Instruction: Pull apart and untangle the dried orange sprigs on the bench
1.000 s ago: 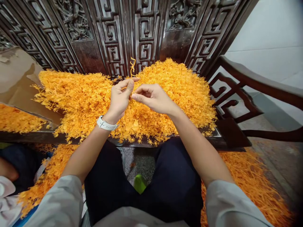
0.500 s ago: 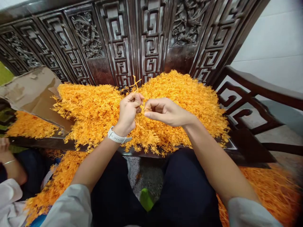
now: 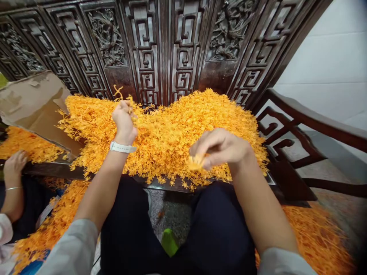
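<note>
A large heap of orange, thin-branched pieces (image 3: 169, 141), plastic-looking and flower-like, lies on the bench seat before me. My left hand (image 3: 124, 120), with a white watch strap at the wrist, is closed above the heap's left part. From its fingers an orange branched stem (image 3: 117, 91) sticks up. Over the front right of the heap, my right hand (image 3: 223, 149) pinches a small orange cluster (image 3: 195, 163), somewhat blurred. The two hands are well apart.
Behind the heap rises the dark carved bench back (image 3: 164, 49), with an armrest (image 3: 304, 122) at right. A cardboard sheet (image 3: 34, 107) leans at left. Another person's hand (image 3: 15, 164) rests near the seat edge. More orange pieces (image 3: 318, 236) lie lower right and lower left.
My hands were close together over the middle of the heap. Now the left has moved left with the stem, and the right has moved right and nearer me with a cluster.
</note>
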Tool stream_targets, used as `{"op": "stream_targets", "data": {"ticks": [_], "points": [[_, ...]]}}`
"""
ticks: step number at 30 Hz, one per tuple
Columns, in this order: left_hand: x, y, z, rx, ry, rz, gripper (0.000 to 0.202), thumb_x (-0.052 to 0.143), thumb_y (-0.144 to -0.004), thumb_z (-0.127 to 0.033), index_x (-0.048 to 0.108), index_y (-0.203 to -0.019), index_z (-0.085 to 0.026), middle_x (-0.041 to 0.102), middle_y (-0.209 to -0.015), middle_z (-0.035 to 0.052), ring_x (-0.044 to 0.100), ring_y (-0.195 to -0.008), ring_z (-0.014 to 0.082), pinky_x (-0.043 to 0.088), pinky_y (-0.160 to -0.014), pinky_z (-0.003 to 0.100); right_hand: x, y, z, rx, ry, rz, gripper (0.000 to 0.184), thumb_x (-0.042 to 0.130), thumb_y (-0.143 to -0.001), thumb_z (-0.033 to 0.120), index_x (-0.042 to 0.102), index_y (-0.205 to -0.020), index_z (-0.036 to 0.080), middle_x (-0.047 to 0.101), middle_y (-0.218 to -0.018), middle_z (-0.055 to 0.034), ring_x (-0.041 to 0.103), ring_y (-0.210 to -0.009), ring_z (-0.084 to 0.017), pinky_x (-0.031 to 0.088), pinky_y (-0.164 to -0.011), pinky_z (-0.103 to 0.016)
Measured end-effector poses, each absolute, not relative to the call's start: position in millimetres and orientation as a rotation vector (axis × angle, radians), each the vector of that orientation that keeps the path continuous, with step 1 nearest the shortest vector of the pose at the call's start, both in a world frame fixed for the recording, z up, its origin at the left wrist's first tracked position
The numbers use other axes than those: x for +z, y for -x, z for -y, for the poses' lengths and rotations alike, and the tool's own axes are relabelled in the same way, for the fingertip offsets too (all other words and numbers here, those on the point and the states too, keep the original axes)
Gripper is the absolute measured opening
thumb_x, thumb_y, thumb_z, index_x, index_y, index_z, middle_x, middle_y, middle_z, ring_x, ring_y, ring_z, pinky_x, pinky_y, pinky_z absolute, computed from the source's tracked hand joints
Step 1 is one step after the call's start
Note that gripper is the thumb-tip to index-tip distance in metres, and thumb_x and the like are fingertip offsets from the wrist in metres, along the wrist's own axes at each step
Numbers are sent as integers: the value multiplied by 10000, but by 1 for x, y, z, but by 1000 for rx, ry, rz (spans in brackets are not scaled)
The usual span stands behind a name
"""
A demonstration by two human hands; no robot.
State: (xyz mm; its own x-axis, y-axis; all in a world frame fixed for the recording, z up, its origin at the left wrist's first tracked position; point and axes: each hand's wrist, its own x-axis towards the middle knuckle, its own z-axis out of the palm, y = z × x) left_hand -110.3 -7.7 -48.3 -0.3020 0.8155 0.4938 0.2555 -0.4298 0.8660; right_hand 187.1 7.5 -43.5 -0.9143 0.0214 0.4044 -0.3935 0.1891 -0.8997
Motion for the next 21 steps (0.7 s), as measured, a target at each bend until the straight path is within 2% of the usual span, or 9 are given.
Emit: {"op": "stream_targets", "data": {"ticks": [2, 4, 8, 10, 12, 15, 17, 19, 21], "points": [[-44, 131, 7, 1843, -1347, -1321, 659, 502, -923, -880, 344, -813, -249, 308, -644, -75, 156, -494, 51, 200, -501, 303, -49, -184, -14, 1622, 71, 1723, 221, 828, -879, 417, 710, -897, 231, 621, -684, 17, 559, -590, -117, 496, -580, -274], [-43, 130, 12, 1770, -1278, -1258, 604, 636, -885, -822, 420, -838, -260, 393, -662, -62, 188, -485, 58, 199, -479, 315, -59, -176, -27, 1489, 398, 1374, 248, 766, -870, 461, 641, -897, 249, 589, -716, 21, 554, -642, -132, 531, -643, -295], [-46, 97, 24, 1562, -1388, -1181, 450, 676, -914, -688, 530, -847, -267, 494, -684, -34, 257, -455, 80, 234, -435, 329, -78, -159, -45, 1470, 699, 1154, 289, 721, -811, 429, 549, -963, 253, 653, -865, -17, 602, -716, -154, 550, -700, -332], [-48, 81, 28, 1513, -1390, -1151, 393, 698, -927, -622, 585, -849, -254, 532, -693, -24, 294, -447, 71, 249, -428, 306, -82, -153, -42, 1426, 726, 1196, 350, 759, -837, 445, 581, -1070, 253, 661, -867, -4, 601, -693, -140, 520, -670, -313], [-49, 69, 31, 1446, -1387, -1110, 345, 738, -919, -552, 643, -837, -231, 561, -692, -15, 325, -444, 57, 243, -424, 276, -80, -147, -33, 1373, 683, 1396, 403, 787, -882, 527, 633, -1126, 245, 667, -839, 5, 589, -667, -123, 492, -643, -294], [-50, 53, 37, 1344, -1420, -1059, 288, 756, -929, -444, 686, -799, -196, 584, -683, -4, 378, -445, 46, 239, -426, 244, -75, -139, -19, 1316, 566, 1740, 474, 747, -919, 679, 673, -957, 212, 657, -768, 3, 580, -652, -109, 482, -628, -285], [-49, 44, 41, 1366, -1405, -1073, 254, 752, -934, -360, 685, -764, -183, 558, -642, -11, 380, -446, 46, 236, -428, 229, -71, -135, -8, 1232, 528, 1824, 540, 688, -951, 719, 618, -802, 205, 617, -695, 11, 561, -630, -98, 467, -614, -275], [-49, 42, 39, 1429, -1348, -1107, 246, 736, -926, -267, 659, -709, -179, 501, -590, -26, 353, -447, 47, 229, -430, 216, -63, -135, 7, 1165, 459, 1849, 566, 651, -995, 689, 556, -722, 204, 568, -640, 24, 522, -590, -80, 436, -579, -256], [-49, 51, 31, 1528, -1236, -1147, 286, 701, -932, -205, 604, -663, -189, 437, -563, -41, 319, -450, 52, 223, -427, 206, -51, -138, 27, 1213, 261, 1925, 518, 649, -1039, 596, 565, -722, 195, 565, -638, 28, 514, -562, -65, 415, -543, -237]]}}
